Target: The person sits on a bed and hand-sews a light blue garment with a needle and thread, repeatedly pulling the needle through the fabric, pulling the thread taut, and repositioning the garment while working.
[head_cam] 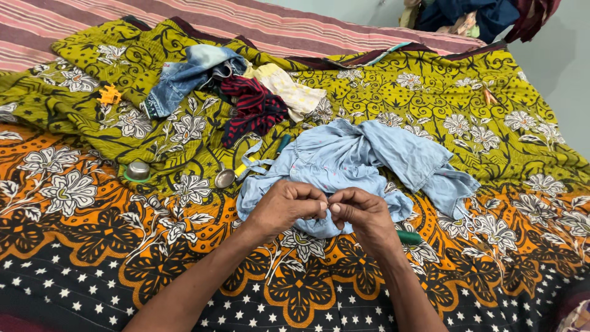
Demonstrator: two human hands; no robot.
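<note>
Left hand: fingers curled, fingertips pinched against those of the other hand; something very fine, possibly a needle or thread, may be held, but it cannot be made out.
Right hand: likewise curled into a pinch, meeting the left just above the cloth.
Light blue garment: crumpled on the patterned bedspread, directly beyond and partly beneath both hands.
Green spool: lying just beside the right wrist, half hidden.
Round metal tin and small metal lid: set to the left, apart from the hands.
Other clothes: denim piece, red-and-dark striped cloth, cream cloth, heaped farther back.
Risk, loss: anything fine that is dropped would be lost against the busy print.
Risk, injury: a fingertip could be pricked, the pinch being so tight.
Risk, snagging: loose folds could be caught unnoticed.
</note>
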